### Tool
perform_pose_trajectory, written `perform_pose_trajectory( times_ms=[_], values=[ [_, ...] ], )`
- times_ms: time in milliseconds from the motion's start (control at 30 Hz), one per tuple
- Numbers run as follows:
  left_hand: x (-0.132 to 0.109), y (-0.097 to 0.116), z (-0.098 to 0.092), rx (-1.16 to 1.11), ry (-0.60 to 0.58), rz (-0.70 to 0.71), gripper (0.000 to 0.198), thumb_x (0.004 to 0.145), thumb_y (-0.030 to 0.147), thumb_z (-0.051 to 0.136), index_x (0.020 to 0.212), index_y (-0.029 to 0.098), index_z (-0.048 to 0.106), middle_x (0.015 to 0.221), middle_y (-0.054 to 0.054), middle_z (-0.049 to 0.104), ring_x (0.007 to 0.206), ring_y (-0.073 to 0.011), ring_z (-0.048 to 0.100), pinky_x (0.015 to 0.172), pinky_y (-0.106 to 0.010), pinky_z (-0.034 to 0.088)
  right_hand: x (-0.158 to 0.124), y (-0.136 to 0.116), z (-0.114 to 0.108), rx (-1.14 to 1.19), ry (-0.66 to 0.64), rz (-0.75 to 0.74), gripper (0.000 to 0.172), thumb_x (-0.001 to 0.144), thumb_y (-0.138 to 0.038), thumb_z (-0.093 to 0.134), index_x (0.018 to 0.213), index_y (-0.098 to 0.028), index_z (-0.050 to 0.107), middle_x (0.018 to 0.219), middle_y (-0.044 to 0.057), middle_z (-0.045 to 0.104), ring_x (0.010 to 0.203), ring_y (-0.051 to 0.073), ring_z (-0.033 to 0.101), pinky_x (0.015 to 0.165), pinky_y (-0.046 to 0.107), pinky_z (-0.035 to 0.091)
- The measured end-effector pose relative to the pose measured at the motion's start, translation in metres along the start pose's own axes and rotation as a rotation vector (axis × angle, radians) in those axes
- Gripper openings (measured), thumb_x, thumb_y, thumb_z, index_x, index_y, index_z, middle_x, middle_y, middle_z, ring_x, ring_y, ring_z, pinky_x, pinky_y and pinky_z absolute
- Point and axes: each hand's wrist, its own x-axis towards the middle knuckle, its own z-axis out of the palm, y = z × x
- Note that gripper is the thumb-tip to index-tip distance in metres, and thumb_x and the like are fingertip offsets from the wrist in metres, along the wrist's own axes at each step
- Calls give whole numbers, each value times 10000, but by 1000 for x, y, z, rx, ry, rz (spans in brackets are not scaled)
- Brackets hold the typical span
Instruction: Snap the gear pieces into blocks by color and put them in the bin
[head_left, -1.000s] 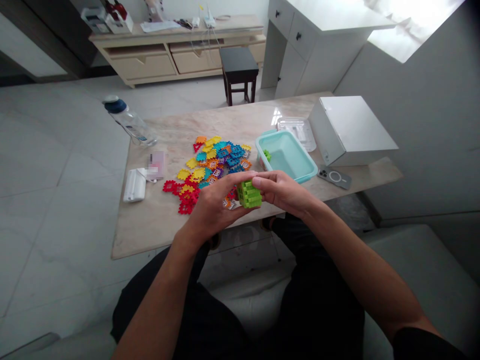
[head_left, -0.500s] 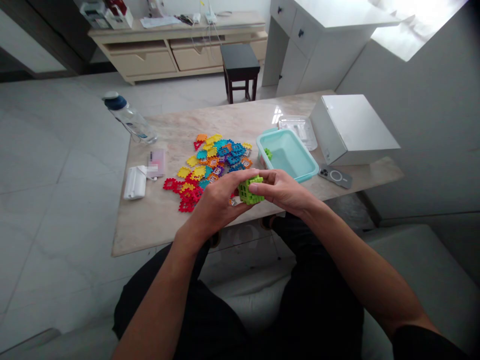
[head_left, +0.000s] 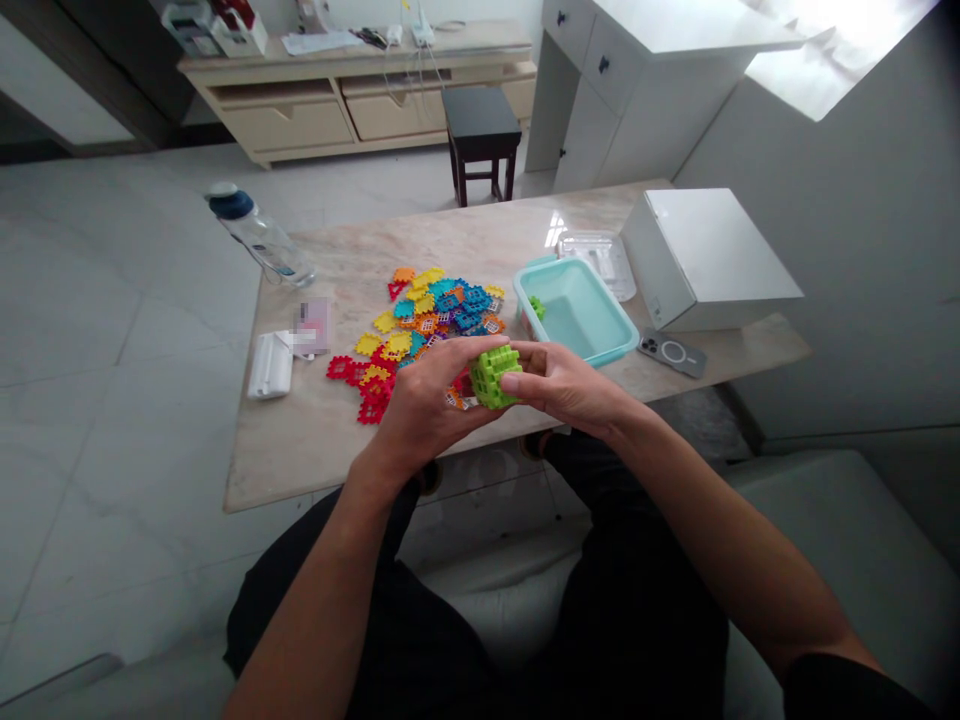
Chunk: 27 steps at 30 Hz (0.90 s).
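Observation:
Both my hands hold a green cube [head_left: 495, 373] built of interlocking plastic tiles, just above the near edge of the marble table [head_left: 300, 450]. My left hand [head_left: 424, 405] cups it from the left and below, fingers curled around it. My right hand [head_left: 566, 385] grips it from the right, thumb pressed on its front face. Behind the cube lies a pile of loose coloured tiles [head_left: 420, 320] in red, yellow, blue and orange. A teal plastic tub [head_left: 592, 345] stands to the right of the pile with one small green piece [head_left: 535, 307] inside.
A white box [head_left: 705, 255], a phone [head_left: 671, 352] and a clear lid [head_left: 600, 255] lie at the right of the table. A water bottle [head_left: 259, 240] and a white case [head_left: 270, 365] are at the left. A dark stool [head_left: 480, 130] and cabinets stand behind.
The green cube has been turned in my hands and sits slightly higher and further forward. My right thumb has shifted onto its front face. The view tilted a little.

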Motion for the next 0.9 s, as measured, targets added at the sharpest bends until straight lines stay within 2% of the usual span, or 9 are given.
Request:
perform_pose_trajectory(
  times_ms=[133, 300, 467, 567, 667, 767, 900],
  values=[
    [0, 0, -2, 25, 35, -13, 503, 966, 366, 883, 1429, 259, 718, 1388, -79, 822, 1247, -250, 803, 1143, -371, 637, -1, -2, 1, -46, -49, 1, 543, 787, -504, 1021, 1175, -164, 850, 1120, 86, 849, 1077, 228, 792, 1024, 343, 636],
    [0, -3, -1, 9, 17, 16, 507, 988, 374, 861, 1459, 266, 711, 1411, -89, 812, 1282, -259, 790, 1172, -390, 620, 1, 0, 1, -67, -37, 4, 459, 783, -479, 1023, 1097, -182, 870, 1058, 62, 854, 1044, 216, 801, 1008, 326, 643],
    [-1, -5, 0, -2, -8, 17, 516, 993, 395, 854, 1468, 261, 705, 1419, -99, 806, 1298, -269, 780, 1176, -403, 612, 1, 0, -2, -88, -45, 35, 447, 785, -475, 1019, 1091, -188, 865, 1080, 60, 861, 1085, 233, 809, 1021, 338, 651],
    [-1, -6, 1, 21, 31, -4, 497, 988, 411, 859, 1437, 250, 723, 1385, -96, 819, 1270, -265, 787, 1154, -380, 612, 1, 1, 1, -132, -28, -12, 507, 822, -504, 987, 1190, -184, 848, 1197, 81, 857, 1133, 246, 812, 1045, 360, 658],
    [-1, -7, 3, 80, 102, -86, 510, 998, 466, 839, 1441, 238, 728, 1387, -105, 817, 1273, -278, 781, 1157, -384, 605, 4, 8, 9, -284, 147, -195, 669, 806, -521, 992, 1358, -196, 797, 1339, 107, 826, 1197, 271, 802, 1084, 400, 659],
    [-1, -9, 6, 131, 124, -160, 533, 1037, 548, 760, 1458, 223, 724, 1397, -122, 809, 1292, -301, 766, 1171, -418, 593, 7, 16, 19, -546, 385, -377, 744, 792, -527, 1000, 1424, -204, 774, 1282, 116, 842, 1133, 283, 815, 1071, 429, 669],
    [-1, -12, 10, 183, 114, -160, 543, 1069, 568, 698, 1460, 191, 717, 1375, -150, 807, 1287, -316, 757, 1181, -453, 579, 8, 19, 28, -741, 487, -453, 429, 927, -513, 891, 1223, -207, 842, 1068, 88, 869, 945, 253, 831, 904, 381, 680]
  ],
)
